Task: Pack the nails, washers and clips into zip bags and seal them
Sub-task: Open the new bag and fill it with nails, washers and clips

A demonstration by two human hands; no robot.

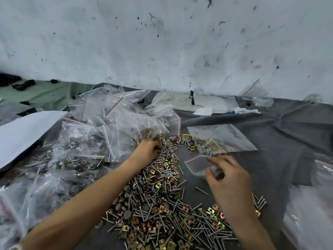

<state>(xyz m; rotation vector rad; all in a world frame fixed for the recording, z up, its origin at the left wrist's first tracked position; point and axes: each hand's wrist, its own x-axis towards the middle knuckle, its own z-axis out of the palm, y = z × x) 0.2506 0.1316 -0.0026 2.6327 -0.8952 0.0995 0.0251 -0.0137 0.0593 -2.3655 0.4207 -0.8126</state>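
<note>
A loose heap of steel nails, grey round washers and brass-coloured square clips [158, 201] covers the grey cloth in front of me. My left hand [146, 150] reaches into the far end of the heap, fingers curled down among washers and nails; what it grips is hidden. My right hand [228, 179] holds a small clear zip bag [197, 165] by its edge, just above the cloth. Another clear zip bag [221, 138] lies flat beyond it, partly over some nails and gold pins.
A big pile of filled, sealed zip bags [93, 134] lies at the left. White paper [21, 134] is at far left. A stack of empty bags [310, 210] sits at the right edge. A white pad [191, 101] and a bag [255, 94] lean near the stained wall.
</note>
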